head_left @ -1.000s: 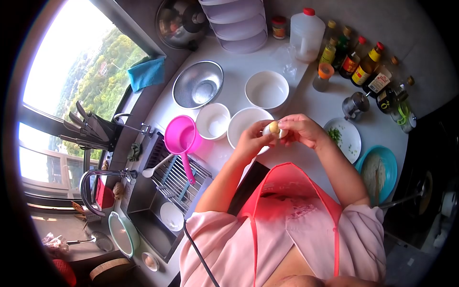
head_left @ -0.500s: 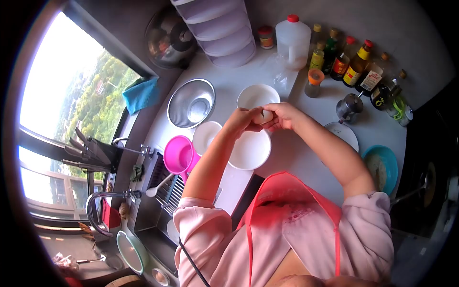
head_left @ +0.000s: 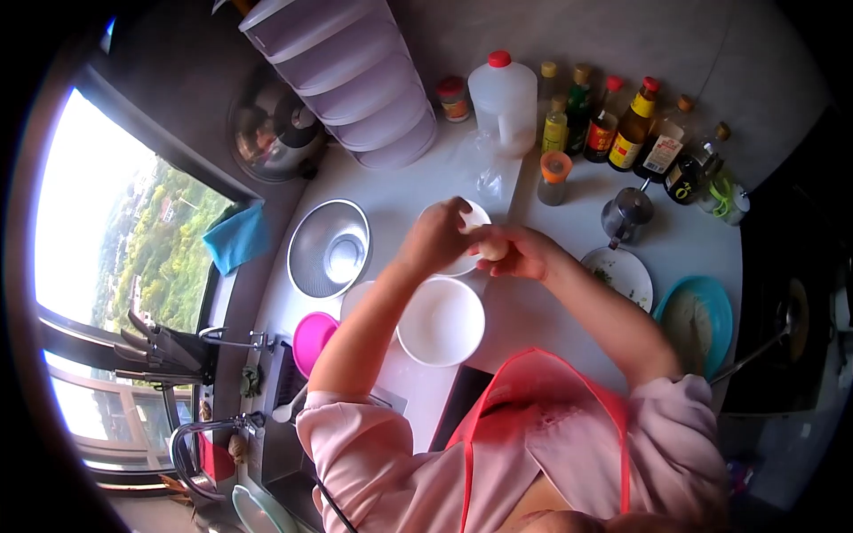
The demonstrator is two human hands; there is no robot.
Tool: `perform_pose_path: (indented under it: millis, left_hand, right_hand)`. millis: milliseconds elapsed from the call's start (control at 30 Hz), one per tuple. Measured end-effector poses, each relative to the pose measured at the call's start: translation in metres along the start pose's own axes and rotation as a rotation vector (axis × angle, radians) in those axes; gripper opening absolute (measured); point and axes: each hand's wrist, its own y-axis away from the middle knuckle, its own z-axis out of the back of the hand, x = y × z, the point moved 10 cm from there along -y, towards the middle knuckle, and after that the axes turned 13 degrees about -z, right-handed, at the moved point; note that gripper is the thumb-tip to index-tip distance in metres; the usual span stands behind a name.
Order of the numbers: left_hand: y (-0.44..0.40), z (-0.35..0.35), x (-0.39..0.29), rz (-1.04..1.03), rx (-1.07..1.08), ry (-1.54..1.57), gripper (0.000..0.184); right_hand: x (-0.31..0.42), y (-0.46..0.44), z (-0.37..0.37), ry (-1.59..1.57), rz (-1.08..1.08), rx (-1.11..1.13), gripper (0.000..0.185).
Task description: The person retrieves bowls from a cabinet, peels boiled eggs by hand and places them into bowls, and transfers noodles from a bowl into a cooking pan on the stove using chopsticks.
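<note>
Held in front of me over the counter is a pale egg (head_left: 491, 251), partly hidden by fingers. Its shell may be cracked; I cannot tell. My right hand (head_left: 522, 252) is closed around it from the right. From the left, my left hand (head_left: 435, 235) reaches to it with curled fingers, and one digit presses at its top. Just behind and below the hands stands a white bowl (head_left: 480, 216), largely covered by them. A larger white bowl (head_left: 442, 322) sits closer to me, with nothing visible inside.
To the left are a metal strainer (head_left: 329, 249), a pink dipper (head_left: 313, 342) and the sink tap (head_left: 191, 426). Several sauce bottles (head_left: 629, 133) and a plastic jug (head_left: 502, 102) line the back. On the right are a plate (head_left: 633, 277) with green bits and a teal bowl (head_left: 724, 306).
The view has shifted, so the counter things appear lower and further left. My hands have moved right relative to the bowls, and my left hand has turned, its fingers less wrapped round the egg.
</note>
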Motion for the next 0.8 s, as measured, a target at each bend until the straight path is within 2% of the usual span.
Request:
perform_pose_path:
  millis: [67, 167, 233, 267, 333, 367, 500, 567, 667, 700, 767, 800]
  left_hand:
    - [-0.034, 0.013, 0.028, 0.01, -0.097, 0.033, 0.037]
    - [-0.093, 0.0, 0.092, -0.093, -0.184, 0.088, 0.032]
    - [-0.117, -0.018, 0.158, 0.2, -0.282, 0.21, 0.032]
    - [-0.125, -0.022, 0.159, 0.191, -0.289, 0.214, 0.032]
    - [-0.131, -0.036, 0.18, 0.391, -0.307, 0.202, 0.029]
    - [-0.143, -0.043, 0.184, 0.343, -0.251, 0.099, 0.028]
    - [-0.146, -0.049, 0.172, 0.362, -0.223, 0.247, 0.023]
    - [-0.145, -0.04, 0.154, 0.272, -0.273, 0.357, 0.021]
    - [-0.137, -0.036, 0.13, 0.242, -0.206, 0.504, 0.022]
    - [-0.132, -0.034, 0.125, 0.24, -0.206, 0.5, 0.022]
    - [-0.125, -0.016, 0.095, 0.018, -0.27, 0.332, 0.016]
    - [-0.121, -0.018, 0.093, 0.016, -0.269, 0.329, 0.016]
  right_hand:
    - [0.011, 0.009, 0.015, -0.003, 0.048, -0.015, 0.033]
    - [0.025, 0.023, 0.052, -0.078, 0.117, -0.192, 0.027]
    - [0.029, 0.024, 0.072, -0.089, 0.123, -0.227, 0.026]
    - [0.03, 0.024, 0.08, -0.108, 0.123, -0.256, 0.025]
    - [0.034, 0.025, 0.087, -0.108, 0.129, -0.282, 0.025]
    - [0.036, 0.025, 0.09, -0.114, 0.12, -0.295, 0.025]
    - [0.051, 0.027, 0.096, -0.129, 0.136, -0.32, 0.025]
    - [0.062, 0.027, 0.096, -0.135, 0.145, -0.301, 0.025]
    - [0.082, 0.028, 0.089, -0.135, 0.192, -0.261, 0.027]
    - [0.089, 0.031, 0.08, -0.13, 0.224, -0.238, 0.029]
    - [0.102, 0.037, 0.064, -0.132, 0.277, -0.197, 0.03]
    - [0.106, 0.039, 0.056, -0.134, 0.279, -0.195, 0.03]
